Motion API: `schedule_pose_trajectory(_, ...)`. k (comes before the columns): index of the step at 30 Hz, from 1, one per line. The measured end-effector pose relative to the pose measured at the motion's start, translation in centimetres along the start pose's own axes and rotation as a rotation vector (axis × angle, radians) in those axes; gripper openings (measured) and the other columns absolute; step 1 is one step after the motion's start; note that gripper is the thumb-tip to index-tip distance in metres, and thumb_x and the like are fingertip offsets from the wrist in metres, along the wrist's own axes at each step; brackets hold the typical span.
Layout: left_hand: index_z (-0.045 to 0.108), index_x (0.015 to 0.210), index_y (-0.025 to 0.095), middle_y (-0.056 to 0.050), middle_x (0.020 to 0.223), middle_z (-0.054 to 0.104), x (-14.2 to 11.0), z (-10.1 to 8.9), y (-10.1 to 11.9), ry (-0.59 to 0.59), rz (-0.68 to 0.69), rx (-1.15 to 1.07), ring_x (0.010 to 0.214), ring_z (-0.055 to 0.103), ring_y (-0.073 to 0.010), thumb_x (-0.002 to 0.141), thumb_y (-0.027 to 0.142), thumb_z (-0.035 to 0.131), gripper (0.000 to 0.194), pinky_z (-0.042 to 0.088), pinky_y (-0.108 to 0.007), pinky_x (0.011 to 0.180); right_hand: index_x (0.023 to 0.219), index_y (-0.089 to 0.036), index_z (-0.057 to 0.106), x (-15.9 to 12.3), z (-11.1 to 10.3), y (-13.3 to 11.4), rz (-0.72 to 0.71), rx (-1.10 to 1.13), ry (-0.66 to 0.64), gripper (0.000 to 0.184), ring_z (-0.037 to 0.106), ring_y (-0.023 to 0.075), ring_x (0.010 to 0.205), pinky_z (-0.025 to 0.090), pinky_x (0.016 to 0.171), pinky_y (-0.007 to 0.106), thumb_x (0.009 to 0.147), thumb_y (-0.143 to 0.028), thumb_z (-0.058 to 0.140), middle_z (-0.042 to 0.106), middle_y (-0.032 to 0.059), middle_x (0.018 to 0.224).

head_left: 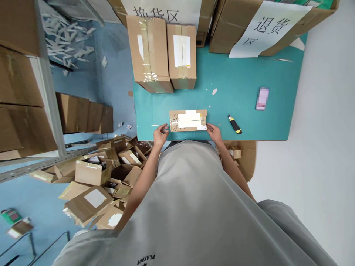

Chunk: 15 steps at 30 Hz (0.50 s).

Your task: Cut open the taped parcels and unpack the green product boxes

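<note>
In the head view, my only one, the box (189, 120) lies flat on the green table (235, 81), close to its near edge and centred in front of the body. Its long axis runs left to right, roughly parallel with that edge, so each short end faces a hand. From the left hand (161, 135) the box lies to the right and a touch forward; from the right hand (214, 133), to the left and a touch forward. I judge that the right hand is nearer: its fingertips are at the box's end, though I can't tell whether they press on it. The left hand looks relaxed, fingers half curled just beside the other end, with nothing that I can see in its grasp. Right of the right hand lies a black-and-yellow knife (235, 124).

For writing, I read "1-3" by hand, turned sideways on the box's left end, with more strokes below that I can't make out; print on its white labels is too small for me. The right sign (266, 27) reads 退货区, returns area. On the left sign (163, 9) I get 货区, the first character partly cut off. The grey shirt (191, 199) says PLAYBOY, upside down from here.
</note>
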<state>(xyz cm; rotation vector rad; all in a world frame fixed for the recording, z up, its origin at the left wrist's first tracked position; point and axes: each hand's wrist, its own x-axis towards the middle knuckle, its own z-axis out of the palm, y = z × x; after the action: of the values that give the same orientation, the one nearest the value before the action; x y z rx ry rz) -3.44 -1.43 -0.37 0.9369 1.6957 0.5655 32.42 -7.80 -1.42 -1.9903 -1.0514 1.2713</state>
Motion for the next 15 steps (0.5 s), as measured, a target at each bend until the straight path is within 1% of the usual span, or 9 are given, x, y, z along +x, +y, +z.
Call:
schedule_pose_trajectory(2,0.080,0.129,0.013,-0.014,0.114,0.083,0.1,0.5,-0.1,-0.016,-0.011,0.022,0.091,0.078,-0.0244,0.072,0.013,0.072,0.057,0.067,-0.043,0.097,0.139,-0.018,0.081,0.3,0.4,0.0,0.006,0.009,-0.032,0.056,0.083,0.0329,0.120,0.064,0.113,0.049,0.085,-0.025,0.070,0.086,0.0121,0.131)
schedule_pose_trajectory(4,0.080,0.128,0.013,-0.013,0.112,0.083,0.1,1.0,0.0,-0.032,-0.016,0.053,0.087,0.077,-0.0245,0.071,0.013,0.075,0.057,0.067,-0.042,0.094,0.141,-0.016,0.080,0.5,0.8,-0.2,0.016,0.014,-0.066,0.063,0.083,0.0329,0.117,0.064,0.113,0.050,0.080,-0.022,0.070,0.085,0.0123,0.133)
schedule_pose_trajectory(6,0.080,0.127,0.014,-0.012,0.112,0.084,0.1,1.5,0.1,-0.062,-0.011,0.086,0.085,0.077,-0.0243,0.071,0.016,0.079,0.056,0.067,-0.042,0.093,0.140,-0.015,0.080,0.7,1.2,-0.3,0.013,0.021,-0.094,0.063,0.082,0.0333,0.115,0.064,0.113,0.051,0.078,-0.023,0.071,0.085,0.0119,0.134)
schedule_pose_trajectory(8,0.081,0.125,0.015,-0.012,0.116,0.084,0.0,1.8,0.4,-0.095,0.011,0.109,0.088,0.078,-0.0255,0.073,0.018,0.080,0.052,0.067,-0.043,0.095,0.138,-0.016,0.081,0.7,1.4,-0.4,-0.008,0.028,-0.106,0.060,0.081,0.0337,0.117,0.063,0.114,0.052,0.079,-0.026,0.071,0.084,0.0109,0.135)
schedule_pose_trajectory(11,0.083,0.118,0.015,-0.015,0.128,0.081,-0.2,1.9,0.8,-0.109,0.081,0.112,0.112,0.078,-0.0312,0.074,0.019,0.080,0.045,0.066,-0.045,0.104,0.131,-0.020,0.083,0.5,1.5,-0.8,-0.044,0.007,-0.102,0.053,0.078,0.0356,0.125,0.061,0.117,0.054,0.080,-0.032,0.075,0.084,0.0098,0.138)
schedule_pose_trajectory(13,0.084,0.114,0.015,-0.018,0.142,0.075,-0.4,1.8,1.2,-0.101,0.122,0.099,0.129,0.074,-0.0343,0.074,0.021,0.083,0.041,0.066,-0.045,0.108,0.126,-0.021,0.085,0.2,1.4,-1.2,-0.046,-0.018,-0.077,0.048,0.074,0.0379,0.133,0.062,0.116,0.054,0.081,-0.036,0.079,0.082,0.0110,0.141)
schedule_pose_trajectory(15,0.085,0.114,0.016,-0.018,0.153,0.068,-0.7,1.5,1.8,-0.090,0.146,0.071,0.137,0.070,-0.0351,0.075,0.026,0.088,0.040,0.066,-0.045,0.110,0.120,-0.022,0.086,0.0,1.1,-1.9,-0.039,-0.026,-0.044,0.044,0.071,0.0392,0.138,0.064,0.114,0.053,0.082,-0.043,0.081,0.078,0.0126,0.146)
